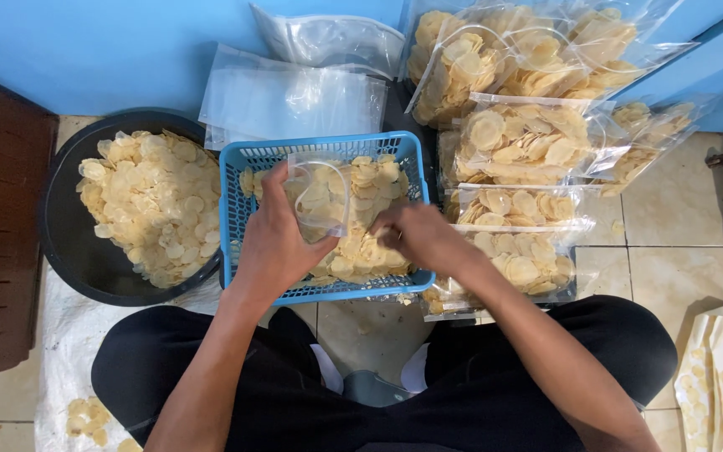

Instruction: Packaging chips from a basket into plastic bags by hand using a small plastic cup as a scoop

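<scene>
I see the left hand (274, 238) gripping a small clear bag (320, 197) held open over the blue basket (236, 209); the right hand (420, 236) is closed on pale round chips (370, 251) inside that basket. A black tub (69, 251) of chips sits left, filled bags (520, 142) stacked right

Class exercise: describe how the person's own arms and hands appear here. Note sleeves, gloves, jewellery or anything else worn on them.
Both arms are bare from wrist to where they leave view: no sleeves show. The left hand and right hand wear no gloves. No watch, bracelet or ring can be seen on either.
</scene>
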